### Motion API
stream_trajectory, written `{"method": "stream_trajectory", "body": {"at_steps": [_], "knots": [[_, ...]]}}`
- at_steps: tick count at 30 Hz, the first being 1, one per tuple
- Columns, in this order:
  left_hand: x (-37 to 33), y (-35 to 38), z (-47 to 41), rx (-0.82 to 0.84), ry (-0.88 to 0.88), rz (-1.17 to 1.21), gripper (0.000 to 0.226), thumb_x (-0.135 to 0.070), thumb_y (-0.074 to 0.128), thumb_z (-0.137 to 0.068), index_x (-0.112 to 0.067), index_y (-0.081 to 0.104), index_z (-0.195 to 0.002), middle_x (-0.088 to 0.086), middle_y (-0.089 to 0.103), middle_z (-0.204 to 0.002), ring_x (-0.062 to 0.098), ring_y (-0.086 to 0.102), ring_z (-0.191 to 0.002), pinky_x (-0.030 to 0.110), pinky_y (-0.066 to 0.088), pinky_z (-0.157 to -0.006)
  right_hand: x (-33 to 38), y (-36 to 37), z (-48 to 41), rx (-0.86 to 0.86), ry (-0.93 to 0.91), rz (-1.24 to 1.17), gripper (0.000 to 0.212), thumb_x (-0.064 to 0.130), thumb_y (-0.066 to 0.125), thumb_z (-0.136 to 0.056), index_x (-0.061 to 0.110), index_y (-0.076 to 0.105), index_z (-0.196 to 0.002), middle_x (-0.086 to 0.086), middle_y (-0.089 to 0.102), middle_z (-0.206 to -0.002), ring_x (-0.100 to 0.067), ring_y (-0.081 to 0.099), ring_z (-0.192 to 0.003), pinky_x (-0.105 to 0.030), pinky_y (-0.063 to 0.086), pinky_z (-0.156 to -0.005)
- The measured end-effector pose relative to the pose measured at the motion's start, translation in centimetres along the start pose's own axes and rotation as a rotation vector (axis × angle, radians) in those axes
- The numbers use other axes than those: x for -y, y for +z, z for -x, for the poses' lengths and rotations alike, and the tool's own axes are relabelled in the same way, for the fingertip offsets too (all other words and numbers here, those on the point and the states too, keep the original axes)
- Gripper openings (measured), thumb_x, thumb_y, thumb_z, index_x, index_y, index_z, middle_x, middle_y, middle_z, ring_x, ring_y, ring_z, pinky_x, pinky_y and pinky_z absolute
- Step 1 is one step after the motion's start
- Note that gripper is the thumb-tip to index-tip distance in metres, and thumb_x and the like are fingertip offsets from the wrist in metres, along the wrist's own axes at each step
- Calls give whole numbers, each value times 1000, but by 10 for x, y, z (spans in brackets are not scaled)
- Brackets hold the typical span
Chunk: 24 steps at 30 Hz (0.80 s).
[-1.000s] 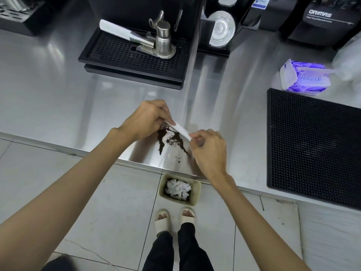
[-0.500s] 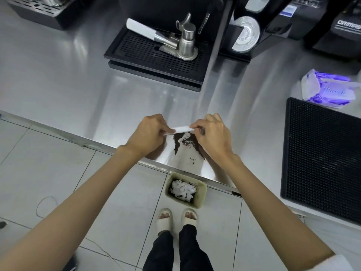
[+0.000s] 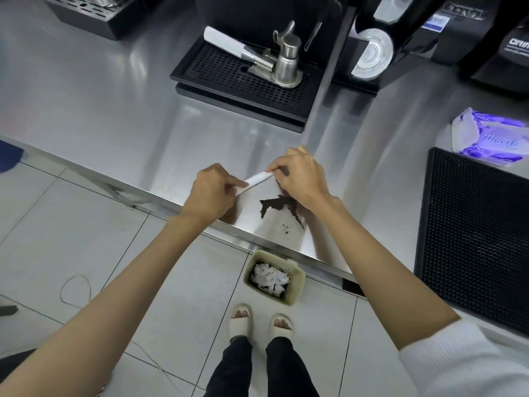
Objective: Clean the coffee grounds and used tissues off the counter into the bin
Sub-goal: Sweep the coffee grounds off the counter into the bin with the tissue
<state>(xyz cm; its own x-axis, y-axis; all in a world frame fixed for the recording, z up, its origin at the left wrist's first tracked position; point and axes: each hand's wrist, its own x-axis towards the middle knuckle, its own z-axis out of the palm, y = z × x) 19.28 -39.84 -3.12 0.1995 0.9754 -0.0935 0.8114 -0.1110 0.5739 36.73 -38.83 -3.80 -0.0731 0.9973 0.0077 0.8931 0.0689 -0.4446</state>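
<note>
Two hands pinch one folded white tissue (image 3: pixel 257 179) above the steel counter (image 3: pixel 114 110), left hand (image 3: pixel 213 190) closed on its lower left end, right hand (image 3: pixel 300 179) closed on its upper right end, long axis slanting up to the right, coffee grounds (image 3: pixel 279 206) just beneath, bin (image 3: pixel 296 285) on the floor below.

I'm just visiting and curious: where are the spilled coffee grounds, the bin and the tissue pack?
coffee grounds (image 3: pixel 276 204): head view, middle of the dark pile.
bin (image 3: pixel 297 285): head view, right wall.
tissue pack (image 3: pixel 492 138): head view, purple top face.
</note>
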Motion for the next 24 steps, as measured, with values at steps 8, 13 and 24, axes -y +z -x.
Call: {"method": "stream_trajectory", "body": {"at_steps": [8,13,24], "knots": [[-35,38,52,4,-108,58,30,0,54,-82,-17,73,-99,10,66,-99,24,64,-83,9,35,-70,-39,-12,41,35,-137,-29,17,16,60,-87,23,74,-93,6,46,-73,-5,33,-81,-14,26,-55],[-60,52,67,-28,-145,99,32,2,52,-83,-15,72,-100,3,54,-85,21,60,-78,7,32,-72,-57,-29,44,107,-184,-26,15,19,61,-86,25,74,-92,2,56,-75,-11,40,-82,-18,29,-59],[-68,57,82,-198,-377,186,30,2,55,-79,-11,72,-99,13,74,-87,22,66,-73,7,39,-68,-26,-23,11,228,-400,-25,15,18,61,-87,22,74,-93,13,42,-72,-13,45,-89,-19,34,-67]]}}
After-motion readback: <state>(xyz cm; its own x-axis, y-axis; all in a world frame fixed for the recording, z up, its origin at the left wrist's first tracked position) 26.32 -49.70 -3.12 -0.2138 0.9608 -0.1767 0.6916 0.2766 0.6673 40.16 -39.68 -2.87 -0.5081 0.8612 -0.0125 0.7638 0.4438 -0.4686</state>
